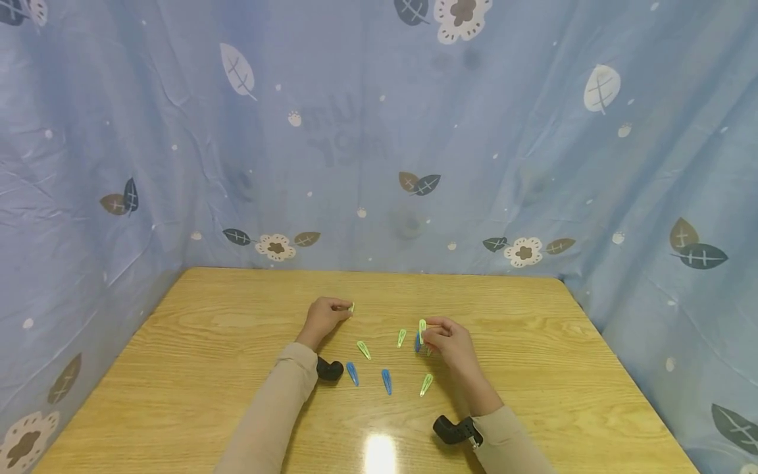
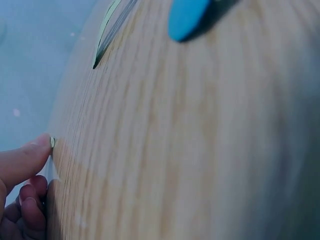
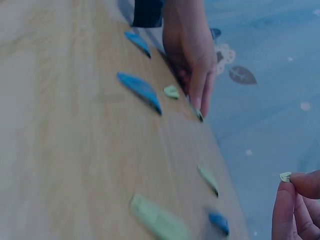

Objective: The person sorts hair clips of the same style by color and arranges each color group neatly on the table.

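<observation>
The right hand (image 1: 454, 343) pinches a green clip (image 1: 422, 332), up in front of a blue clip (image 1: 417, 343). The left hand (image 1: 323, 320) pinches another green clip (image 1: 353, 307), off to the left. The right hand's clip could slip, I think, because it is thin and barely held. In the head view its long side runs up and down; I can't tell which end is front

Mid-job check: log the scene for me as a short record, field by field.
Left hand: pinches a green clip
Right hand: pinches another green clip
Loose green clips: three plainly visible; one more partly hidden by the right hand
Blue clips: three visible, one partly behind the right hand's clip
Surface: wooden table
Backdrop: blue leaf-print curtain
</observation>
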### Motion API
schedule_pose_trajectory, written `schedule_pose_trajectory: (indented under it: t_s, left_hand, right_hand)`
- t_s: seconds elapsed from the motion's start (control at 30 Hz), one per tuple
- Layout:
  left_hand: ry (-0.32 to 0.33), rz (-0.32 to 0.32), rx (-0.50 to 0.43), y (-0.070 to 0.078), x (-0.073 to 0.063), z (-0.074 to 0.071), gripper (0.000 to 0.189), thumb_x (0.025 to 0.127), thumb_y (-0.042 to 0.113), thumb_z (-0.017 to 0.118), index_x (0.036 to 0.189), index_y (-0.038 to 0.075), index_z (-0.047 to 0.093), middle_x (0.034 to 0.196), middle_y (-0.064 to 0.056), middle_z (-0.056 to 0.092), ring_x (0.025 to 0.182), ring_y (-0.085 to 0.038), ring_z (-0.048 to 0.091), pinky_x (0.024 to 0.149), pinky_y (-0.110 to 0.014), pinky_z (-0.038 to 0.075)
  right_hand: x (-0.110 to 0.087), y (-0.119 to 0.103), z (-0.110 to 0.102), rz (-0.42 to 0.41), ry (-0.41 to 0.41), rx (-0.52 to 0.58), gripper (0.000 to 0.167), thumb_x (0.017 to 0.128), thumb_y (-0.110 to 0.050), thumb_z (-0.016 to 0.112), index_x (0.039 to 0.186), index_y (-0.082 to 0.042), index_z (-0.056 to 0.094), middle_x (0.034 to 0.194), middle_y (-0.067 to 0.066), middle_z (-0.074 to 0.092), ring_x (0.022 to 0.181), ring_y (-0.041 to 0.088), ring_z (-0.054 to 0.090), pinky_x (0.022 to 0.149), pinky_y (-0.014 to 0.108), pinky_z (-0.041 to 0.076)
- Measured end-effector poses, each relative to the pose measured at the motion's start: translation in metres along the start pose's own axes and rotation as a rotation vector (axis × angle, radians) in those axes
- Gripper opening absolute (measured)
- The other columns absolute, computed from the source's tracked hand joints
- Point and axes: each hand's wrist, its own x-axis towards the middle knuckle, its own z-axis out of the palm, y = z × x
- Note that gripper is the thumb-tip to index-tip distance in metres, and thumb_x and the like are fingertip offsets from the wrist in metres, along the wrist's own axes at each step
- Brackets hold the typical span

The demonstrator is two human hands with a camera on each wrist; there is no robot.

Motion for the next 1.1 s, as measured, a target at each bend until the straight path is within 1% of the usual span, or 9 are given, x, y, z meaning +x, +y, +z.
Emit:
schedule_pose_trajectory:
  t_s: [0.17, 0.4, 0.63, 0.7, 0.77, 0.9, 1.0, 1.1]
  left_hand:
    - [0.005, 0.006, 0.006, 0.000, -0.001, -0.001, 0.022, 0.085, 0.016, 0.072, 0.106, 0.011, 0.074, 0.112, -0.010, 0.069, 0.104, -0.029, 0.062, 0.090, -0.043, 0.049]
    - [0.029, 0.015, -0.001, -0.001, 0.000, 0.001, 0.021, 0.083, 0.015, 0.073, 0.104, 0.010, 0.075, 0.110, -0.011, 0.070, 0.104, -0.029, 0.062, 0.090, -0.043, 0.050]
    - [0.031, 0.002, 0.006, 0.001, -0.001, 0.001, 0.021, 0.083, 0.016, 0.073, 0.103, 0.011, 0.075, 0.108, -0.010, 0.070, 0.101, -0.029, 0.063, 0.089, -0.043, 0.050]
    - [0.039, 0.009, 0.019, 0.001, -0.001, 0.000, 0.020, 0.083, 0.015, 0.073, 0.102, 0.010, 0.076, 0.107, -0.010, 0.071, 0.101, -0.029, 0.063, 0.088, -0.043, 0.050]
    - [0.046, 0.005, 0.017, 0.001, 0.000, 0.000, 0.020, 0.082, 0.015, 0.073, 0.102, 0.010, 0.076, 0.107, -0.010, 0.071, 0.102, -0.029, 0.063, 0.089, -0.043, 0.050]
    - [0.048, 0.020, 0.022, -0.001, 0.001, 0.003, 0.020, 0.083, 0.014, 0.073, 0.101, 0.009, 0.076, 0.107, -0.009, 0.071, 0.104, -0.029, 0.063, 0.090, -0.043, 0.049]
    - [0.045, 0.030, 0.029, -0.002, 0.000, 0.004, 0.019, 0.083, 0.014, 0.073, 0.101, 0.009, 0.076, 0.106, -0.009, 0.072, 0.102, -0.028, 0.064, 0.088, -0.042, 0.050]
    - [0.050, 0.025, 0.026, -0.001, -0.002, 0.004, 0.020, 0.082, 0.015, 0.073, 0.101, 0.008, 0.076, 0.104, -0.009, 0.072, 0.099, -0.027, 0.064, 0.086, -0.042, 0.051]
  right_hand:
    - [0.012, -0.011, 0.021, -0.025, -0.037, 0.010, 0.031, 0.087, -0.002, 0.064, 0.116, 0.005, 0.061, 0.086, 0.008, 0.067, 0.080, 0.020, 0.066, 0.081, 0.039, 0.056]
    - [0.031, -0.019, 0.049, -0.004, -0.040, -0.029, 0.029, 0.085, -0.002, 0.065, 0.114, 0.003, 0.064, 0.086, 0.010, 0.068, 0.078, 0.023, 0.067, 0.077, 0.038, 0.057]
    - [0.051, -0.022, 0.079, 0.014, -0.066, -0.075, 0.028, 0.085, -0.004, 0.065, 0.113, 0.002, 0.065, 0.085, 0.014, 0.069, 0.081, 0.033, 0.068, 0.073, 0.039, 0.057]
    - [0.056, -0.024, 0.088, 0.024, -0.073, -0.083, 0.028, 0.085, -0.004, 0.065, 0.113, 0.002, 0.065, 0.085, 0.015, 0.069, 0.079, 0.032, 0.068, 0.073, 0.039, 0.057]
    - [0.061, -0.025, 0.096, 0.038, -0.079, -0.085, 0.027, 0.085, -0.003, 0.066, 0.111, 0.004, 0.065, 0.086, 0.016, 0.068, 0.074, 0.027, 0.068, 0.072, 0.038, 0.058]
    - [0.072, -0.022, 0.109, 0.083, -0.070, -0.059, 0.025, 0.084, 0.001, 0.066, 0.108, 0.006, 0.065, 0.087, 0.016, 0.067, 0.068, 0.019, 0.066, 0.070, 0.034, 0.058]
    - [0.079, -0.019, 0.116, 0.104, -0.058, -0.059, 0.024, 0.083, 0.002, 0.067, 0.106, 0.006, 0.065, 0.087, 0.016, 0.067, 0.066, 0.017, 0.065, 0.066, 0.031, 0.057]
    - [0.083, -0.017, 0.121, 0.114, -0.052, -0.078, 0.022, 0.083, 0.003, 0.067, 0.105, 0.007, 0.065, 0.086, 0.015, 0.067, 0.066, 0.017, 0.065, 0.063, 0.029, 0.057]
